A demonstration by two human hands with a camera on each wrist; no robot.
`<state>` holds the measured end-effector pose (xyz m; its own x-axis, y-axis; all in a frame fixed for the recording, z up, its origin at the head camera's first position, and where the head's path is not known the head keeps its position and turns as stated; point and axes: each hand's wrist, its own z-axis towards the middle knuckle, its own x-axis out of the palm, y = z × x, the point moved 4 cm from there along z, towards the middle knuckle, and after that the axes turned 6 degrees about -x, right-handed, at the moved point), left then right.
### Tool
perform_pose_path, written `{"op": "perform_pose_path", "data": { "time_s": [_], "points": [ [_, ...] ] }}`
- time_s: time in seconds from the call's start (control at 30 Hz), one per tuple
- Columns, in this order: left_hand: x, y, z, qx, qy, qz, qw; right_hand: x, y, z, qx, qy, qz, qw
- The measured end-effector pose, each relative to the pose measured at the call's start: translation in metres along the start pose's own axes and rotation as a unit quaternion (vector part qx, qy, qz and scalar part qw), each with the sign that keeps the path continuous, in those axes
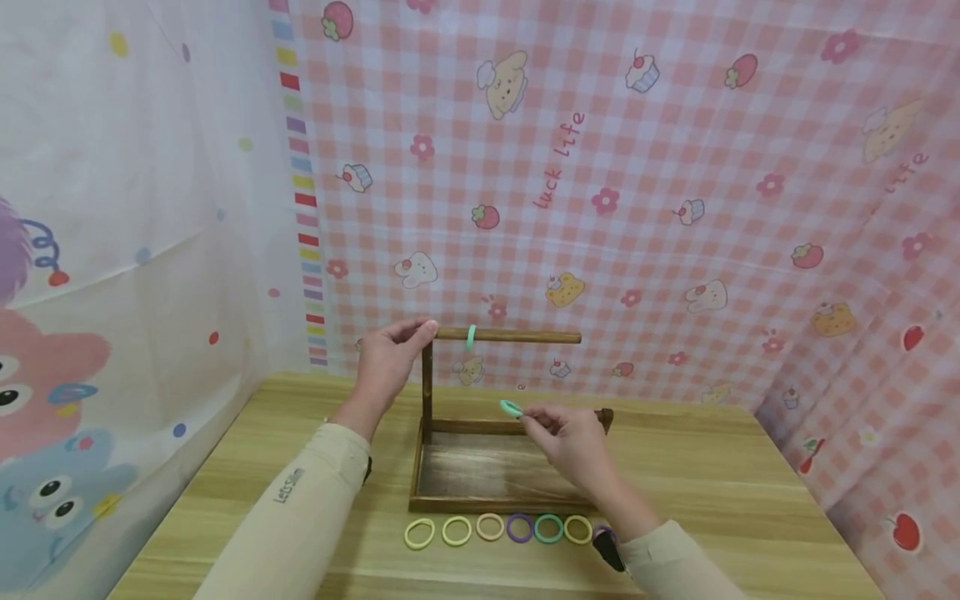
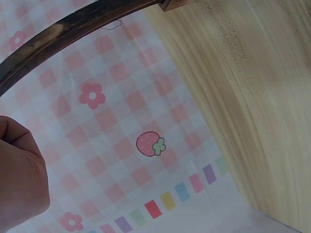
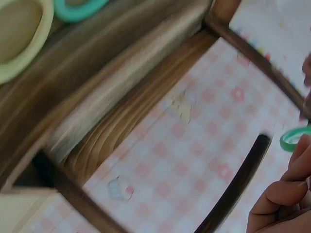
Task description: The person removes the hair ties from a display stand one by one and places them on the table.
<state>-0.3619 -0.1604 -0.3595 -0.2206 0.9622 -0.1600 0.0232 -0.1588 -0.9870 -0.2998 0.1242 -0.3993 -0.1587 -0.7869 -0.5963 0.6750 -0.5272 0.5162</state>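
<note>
My left hand (image 1: 393, 354) grips the top corner of a wooden stand (image 1: 427, 392), at the left end of its horizontal rod (image 1: 525, 336). One mint-green ring (image 1: 471, 337) hangs on that rod, not far from the hand. Below the rod, over the stand's tray, my right hand (image 1: 573, 442) pinches another green ring (image 1: 511, 408) between thumb and fingertips. The right wrist view shows this held ring (image 3: 289, 141) at the right edge. In the left wrist view only part of the left hand (image 2: 22, 179) appears.
A row of several rings lies before the tray's front edge (image 1: 495, 505): yellow rings (image 1: 457, 531), a peach ring (image 1: 491, 514), a purple ring (image 1: 510, 533), a green ring (image 1: 536, 533) and one partly hidden by the right wrist. Patterned cloth (image 1: 660, 250) hangs behind the wooden table (image 1: 697, 475).
</note>
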Motion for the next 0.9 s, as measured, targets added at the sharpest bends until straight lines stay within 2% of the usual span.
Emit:
{"op": "perform_pose_path", "data": {
  "time_s": [0.17,0.33,0.47,0.6,0.73,0.9],
  "points": [
    [0.000,0.000,-0.001,0.000,0.002,-0.001,1.0000,0.023,0.018,-0.009,-0.079,0.043,-0.020,0.9958],
    [-0.003,-0.002,0.000,0.009,0.021,0.018,0.9996,0.046,0.029,-0.017,-0.097,0.091,-0.021,0.9909],
    [-0.009,-0.004,0.003,0.006,0.058,0.048,0.9972,0.062,0.036,-0.024,-0.104,0.126,-0.024,0.9862],
    [-0.013,-0.004,0.009,-0.010,0.090,0.055,0.9943,0.082,0.045,-0.031,-0.142,0.148,-0.051,0.9775],
    [-0.016,-0.005,0.013,-0.016,0.107,0.067,0.9918,0.102,0.056,-0.035,-0.181,0.175,-0.064,0.9656],
    [-0.016,-0.008,0.013,-0.020,0.117,0.074,0.9901,0.125,0.066,-0.038,-0.154,0.239,-0.078,0.9554]
  ]
}}
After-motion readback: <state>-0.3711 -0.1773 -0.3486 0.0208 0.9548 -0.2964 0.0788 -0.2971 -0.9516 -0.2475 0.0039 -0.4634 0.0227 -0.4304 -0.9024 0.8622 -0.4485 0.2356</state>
